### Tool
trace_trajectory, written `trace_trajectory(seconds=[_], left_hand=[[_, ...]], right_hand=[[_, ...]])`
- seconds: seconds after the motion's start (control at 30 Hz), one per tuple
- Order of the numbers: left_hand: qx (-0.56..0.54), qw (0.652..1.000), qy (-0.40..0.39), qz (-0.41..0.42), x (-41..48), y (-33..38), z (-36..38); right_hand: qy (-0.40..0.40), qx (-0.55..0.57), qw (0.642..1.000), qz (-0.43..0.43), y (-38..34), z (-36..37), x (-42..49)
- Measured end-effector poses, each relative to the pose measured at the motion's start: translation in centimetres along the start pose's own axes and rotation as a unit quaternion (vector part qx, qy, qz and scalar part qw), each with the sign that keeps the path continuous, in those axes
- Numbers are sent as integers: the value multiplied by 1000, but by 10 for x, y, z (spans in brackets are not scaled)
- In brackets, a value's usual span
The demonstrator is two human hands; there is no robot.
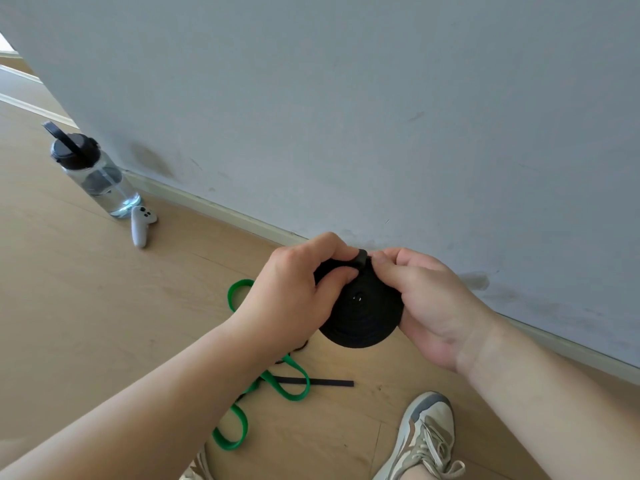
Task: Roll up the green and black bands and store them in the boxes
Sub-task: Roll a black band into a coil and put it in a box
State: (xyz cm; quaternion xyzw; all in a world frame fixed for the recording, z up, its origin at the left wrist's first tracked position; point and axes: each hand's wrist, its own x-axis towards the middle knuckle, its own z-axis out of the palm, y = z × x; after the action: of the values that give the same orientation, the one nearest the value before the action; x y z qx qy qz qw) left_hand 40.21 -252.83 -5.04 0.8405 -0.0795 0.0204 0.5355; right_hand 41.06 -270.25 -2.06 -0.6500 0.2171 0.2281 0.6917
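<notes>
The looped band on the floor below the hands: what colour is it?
The looped band is bright green, shown best in the head view.

One wide-angle head view looks forward and down, close above the left hand (294, 292) and right hand (436, 306) at centre; floor (104, 306) lower left, wall (346, 98) above.

- Illumination: soft, even daylight; bright overall, no hard shadows.
- Source: blown-out white patch at the far left corner; wall (346, 98) lit a uniform grey.
- Shadows: faint and diffuse on the floor (86, 306).
- Glare: bright glint at the base of the water bottle (93, 171); tiny specular dot on the black band (363, 313), which shows little surface detail.
- Distortion: wide-angle; skirting board (214, 206) runs slanted, near edges stretched.
- Focus: centre sharp, corners slightly soft.
</notes>
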Motion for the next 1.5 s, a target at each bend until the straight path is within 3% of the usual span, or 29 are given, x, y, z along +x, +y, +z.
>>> trace_trajectory(seconds=[0.17,0.33,0.47,0.67,0.87,1.0,1.1,1.17,1.3,1.4,1.5], left_hand=[[-46,993,-37,-100,3,-18,10],[-85,976,26,-199,10,-56,48],[-170,938,-5,-303,2,-98,77],[-175,888,13,-424,-4,-192,113],[-81,904,-63,-415,-8,-270,163],[31,923,-147,-353,-20,-303,187],[77,939,-149,-302,-27,-314,198],[139,944,-156,-255,-28,-316,205],[330,897,-196,-221,-13,-304,204],[276,884,-204,-319,0,-299,206],[225,907,-165,-316,-9,-304,214]], right_hand=[[41,-129,990,-37,26,3,17],[43,-226,973,-30,50,-4,57],[8,-293,956,-1,92,-17,97],[-56,-328,941,58,172,-21,168],[10,-263,958,115,251,-28,220],[-10,-321,939,123,282,-44,238],[-41,-409,906,98,288,-55,252],[-41,-402,910,96,289,-58,255],[6,-424,902,87,295,-62,257],[65,-385,915,101,297,-57,255],[101,-261,948,153,311,-42,243]])
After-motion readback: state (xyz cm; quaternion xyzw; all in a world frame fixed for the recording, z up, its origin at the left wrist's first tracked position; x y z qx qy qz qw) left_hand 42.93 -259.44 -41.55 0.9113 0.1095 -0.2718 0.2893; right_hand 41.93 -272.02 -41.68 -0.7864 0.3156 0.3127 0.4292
